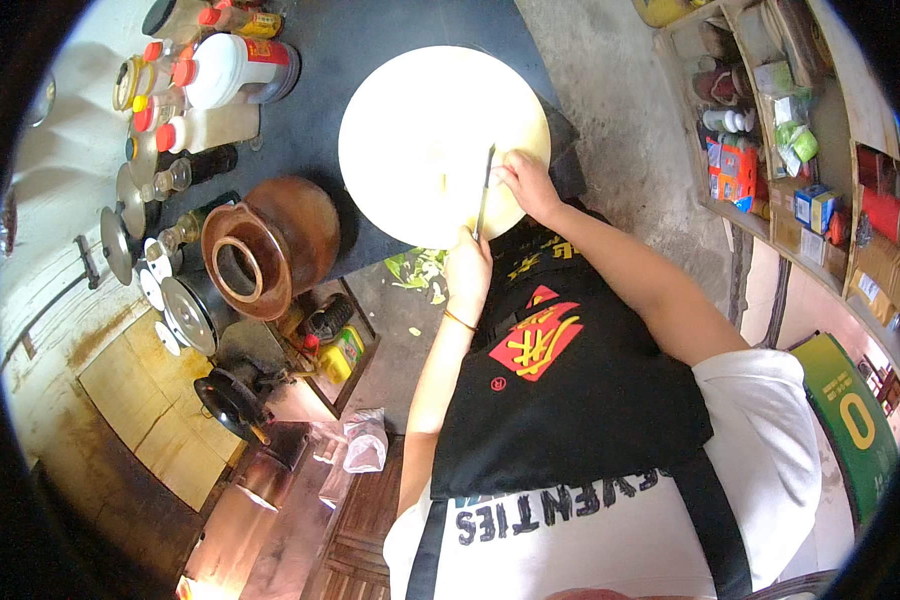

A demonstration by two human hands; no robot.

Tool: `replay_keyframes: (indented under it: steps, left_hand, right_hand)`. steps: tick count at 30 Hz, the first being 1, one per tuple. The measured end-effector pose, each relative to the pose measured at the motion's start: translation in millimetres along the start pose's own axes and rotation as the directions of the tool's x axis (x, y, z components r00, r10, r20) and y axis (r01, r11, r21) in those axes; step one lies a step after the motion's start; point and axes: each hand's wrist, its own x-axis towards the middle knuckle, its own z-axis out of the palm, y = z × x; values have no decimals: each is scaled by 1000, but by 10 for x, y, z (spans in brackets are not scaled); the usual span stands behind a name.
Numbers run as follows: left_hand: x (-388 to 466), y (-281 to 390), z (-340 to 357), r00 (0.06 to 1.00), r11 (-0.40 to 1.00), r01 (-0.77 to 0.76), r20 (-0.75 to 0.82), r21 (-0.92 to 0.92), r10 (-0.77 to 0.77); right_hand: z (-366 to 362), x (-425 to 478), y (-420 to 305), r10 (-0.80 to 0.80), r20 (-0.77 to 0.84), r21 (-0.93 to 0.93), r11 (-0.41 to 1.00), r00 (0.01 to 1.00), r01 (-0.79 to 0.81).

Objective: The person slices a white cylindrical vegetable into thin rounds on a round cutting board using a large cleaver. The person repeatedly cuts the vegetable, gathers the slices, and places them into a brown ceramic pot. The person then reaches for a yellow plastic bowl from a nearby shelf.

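My left hand (469, 268) is closed around the handle end of a slim knife (485, 191), its dark blade pointing away from me. The knife is over a large round pale board (397, 120), washed out by glare. Close to the blade's right side, my right hand (529, 186) has its fingertips drawn together over the board. Glare hides whether anything pale is between them. A faint yellowish strip (444, 183) shows near the board's middle.
The board rests on a dark table (307, 142). Left of it are a brown earthenware jar (300, 225), a large white jug (225, 71) and several bottles. Green leafy scraps (418, 268) lie on the floor below. Shelves (772, 150) with packets stand at right.
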Motion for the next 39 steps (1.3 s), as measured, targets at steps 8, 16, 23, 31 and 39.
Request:
replay_keyframes:
  steps: [8, 16, 23, 31, 39]
  left_hand:
    - [-213, 437, -642, 999, 998, 40, 32, 48, -42]
    - [43, 223, -36, 1000, 1000, 29, -5, 6, -29]
    - [-99, 31, 58, 995, 997, 17, -99, -71, -24]
    - [-451, -21, -587, 965, 967, 148, -185, -209, -187]
    - [-492, -124, -399, 978, 978, 206, -19, -42, -206]
  right_hand:
    - [14, -49, 89, 74, 14, 182, 981, 997, -75]
    - [-20, -79, 79, 1, 42, 92, 996, 999, -5]
    - [-104, -51, 33, -20, 84, 131, 991, 996, 8]
    - [-498, 537, -51, -372, 562, -211, 799, 739, 563]
    - [-484, 672, -10, -134, 630, -91, 966, 765, 244]
